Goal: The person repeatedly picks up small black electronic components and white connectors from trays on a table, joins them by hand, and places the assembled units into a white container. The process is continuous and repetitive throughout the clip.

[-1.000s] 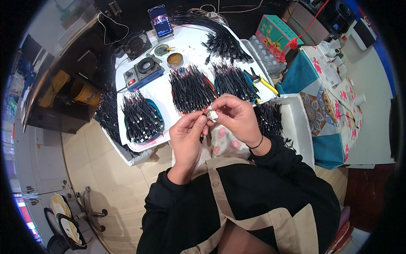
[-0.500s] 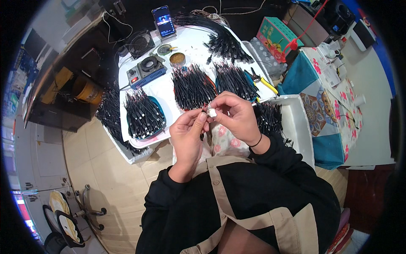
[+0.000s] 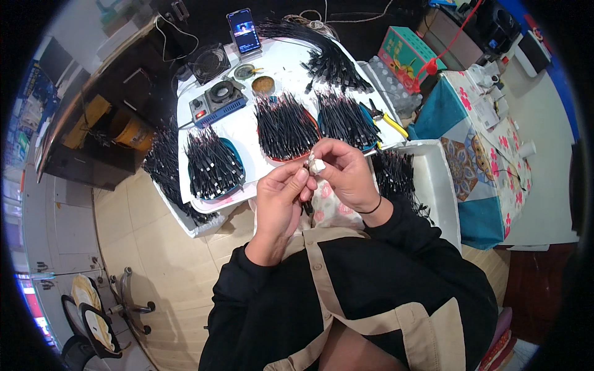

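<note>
You were in a small workshop: black cable bundles (image 3: 286, 128), yellow-handled pliers (image 3: 395, 125) and a blue-sided device (image 3: 218, 106) crowded your white table (image 3: 288, 65).

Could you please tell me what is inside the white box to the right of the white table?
The white box holds a bunch of black cables along its table side. The base beneath them is covered, and the black sleeve hides part of its near end.

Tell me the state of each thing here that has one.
Left hand, pinching a dark cable
Right hand, pinching a white piece
Phone, propped up, screen lit
Blue unit, red switch apparently lit
Round tin, open
Black fan, spinning or still unclear
Yellow-handled pliers, lying untouched
White box at right, open
</note>
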A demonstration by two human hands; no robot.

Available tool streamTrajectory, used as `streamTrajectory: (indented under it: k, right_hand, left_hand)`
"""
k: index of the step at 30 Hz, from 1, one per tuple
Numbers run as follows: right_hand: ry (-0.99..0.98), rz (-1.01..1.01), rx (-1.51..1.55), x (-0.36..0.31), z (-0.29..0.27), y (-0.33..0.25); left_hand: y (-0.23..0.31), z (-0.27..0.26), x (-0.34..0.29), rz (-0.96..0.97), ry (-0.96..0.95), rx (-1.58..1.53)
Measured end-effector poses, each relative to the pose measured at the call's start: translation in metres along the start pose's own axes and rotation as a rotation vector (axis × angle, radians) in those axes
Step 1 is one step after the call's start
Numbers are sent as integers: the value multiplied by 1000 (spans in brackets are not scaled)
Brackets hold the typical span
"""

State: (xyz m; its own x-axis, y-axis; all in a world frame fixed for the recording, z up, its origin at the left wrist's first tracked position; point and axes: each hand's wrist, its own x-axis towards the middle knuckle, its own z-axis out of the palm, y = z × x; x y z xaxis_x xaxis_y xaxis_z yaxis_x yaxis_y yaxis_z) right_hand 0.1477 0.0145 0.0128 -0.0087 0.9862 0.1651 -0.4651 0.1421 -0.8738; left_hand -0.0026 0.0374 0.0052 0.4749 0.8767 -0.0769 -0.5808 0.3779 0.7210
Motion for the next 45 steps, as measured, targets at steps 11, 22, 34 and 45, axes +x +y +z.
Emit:
streamTrajectory:
  k: [11, 22, 34, 45]
  right_hand:
    - [-37, 145, 389, -6, 2, 8]
    - [16, -691, -878, -9, 0, -4]
    - [-79, 6, -125, -10, -7, -13]
    - [72, 40, -18, -16, 4, -8]
  left_hand:
    - [1, -2, -2, -96, -114, -160]
    - [-6, 3, -6, 137, 71, 94]
    - [5, -3, -5, -151, -112, -28]
    - [0, 1, -7, -5, -55, -18]
